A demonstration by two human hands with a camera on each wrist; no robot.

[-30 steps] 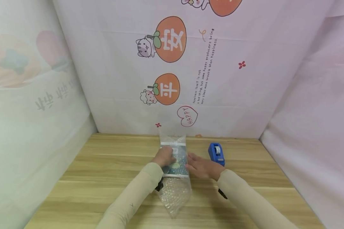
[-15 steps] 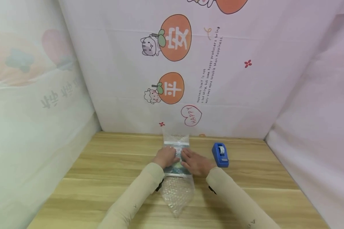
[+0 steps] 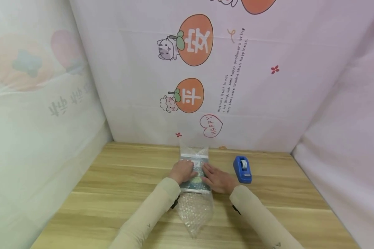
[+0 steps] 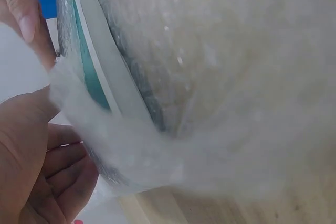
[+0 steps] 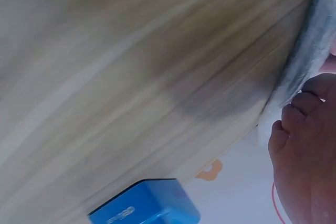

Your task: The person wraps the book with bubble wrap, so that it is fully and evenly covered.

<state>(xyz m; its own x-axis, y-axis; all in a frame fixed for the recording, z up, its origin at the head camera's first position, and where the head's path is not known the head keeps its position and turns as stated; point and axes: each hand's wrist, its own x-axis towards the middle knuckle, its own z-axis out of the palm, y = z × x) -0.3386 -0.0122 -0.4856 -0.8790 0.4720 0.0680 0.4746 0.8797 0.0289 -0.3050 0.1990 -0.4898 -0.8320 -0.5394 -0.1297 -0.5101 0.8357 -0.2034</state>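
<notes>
A flat, book-like item [image 3: 195, 185] with a blue-green face and white edge strips lies wrapped in clear bubble wrap [image 3: 194, 211] on the table. Loose bubble wrap extends towards the person in a pointed end. My left hand [image 3: 182, 171] is on the left side of the package; its fingers are curled and its thumb points right. In the left wrist view, thumb and curled fingers hold the edge of the bubble wrap [image 4: 121, 150]. My right hand [image 3: 219, 179] presses the package's right side with extended fingers. Its fingertips are partly hidden in the right wrist view.
A blue tape dispenser [image 3: 242, 169] with a roll in it stands to the right of the right hand. The wood-grain table [image 3: 118, 186] meets a printed white cloth wall [image 3: 137, 117] behind the package. Cloth also hangs at both sides.
The right hand has shifted left onto the package's right side, then slightly back right. The left hand stays on the package's left side. The head view has turned a little left.
</notes>
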